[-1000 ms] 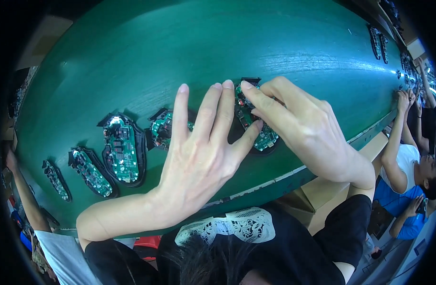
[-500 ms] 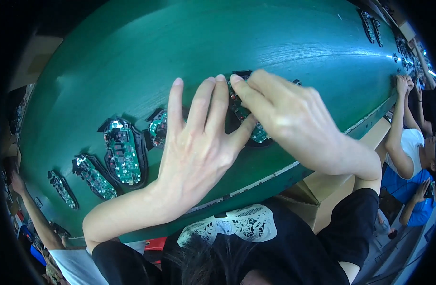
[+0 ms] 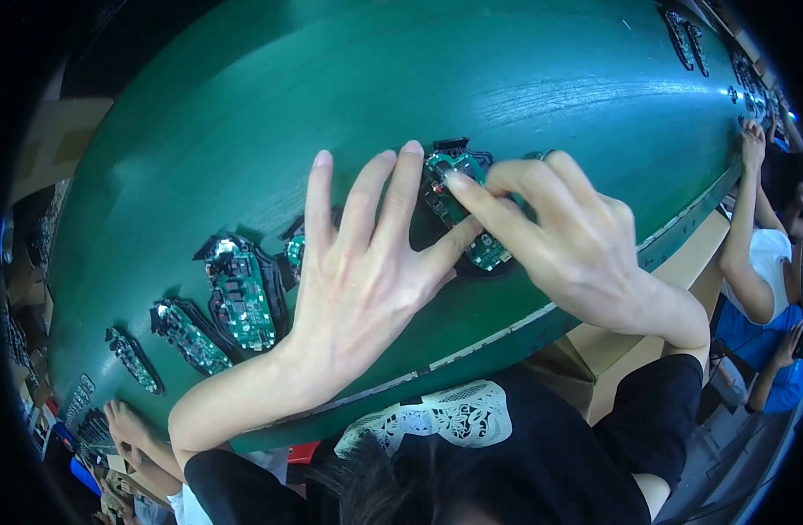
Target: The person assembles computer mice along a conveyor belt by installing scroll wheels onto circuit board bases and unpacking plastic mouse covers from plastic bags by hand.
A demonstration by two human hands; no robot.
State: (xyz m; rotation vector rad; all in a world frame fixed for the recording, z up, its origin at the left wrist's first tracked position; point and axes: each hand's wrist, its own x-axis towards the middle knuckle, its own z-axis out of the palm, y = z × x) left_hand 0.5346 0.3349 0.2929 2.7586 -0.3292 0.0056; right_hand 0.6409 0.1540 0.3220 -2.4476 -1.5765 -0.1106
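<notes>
A green circuit board (image 3: 486, 251) sits in a dark, elongated casing on the green table, in front of me. My left hand (image 3: 362, 249) is spread palm down, its thumb reaching onto the board's middle. My right hand (image 3: 568, 227) comes from the right and presses one fingertip on the board's upper part; its other fingers are bent, apart, by the casing's right side. Part of the casing is hidden under both hands. Another board in a casing (image 3: 294, 248) is mostly covered by my left hand.
Left of my arm lie several more boards in dark casings, among them a large one (image 3: 246, 302) and a narrower one (image 3: 191, 337). A cardboard box (image 3: 624, 341) stands below the table's near edge. A co-worker's hand (image 3: 130, 429) is at lower left; other people sit at right.
My right fingertip has moved down from the casing's top end onto the board, uncovering that end. My left hand stays nearly in place. The co-worker's hand at left has moved nearer along the table.
</notes>
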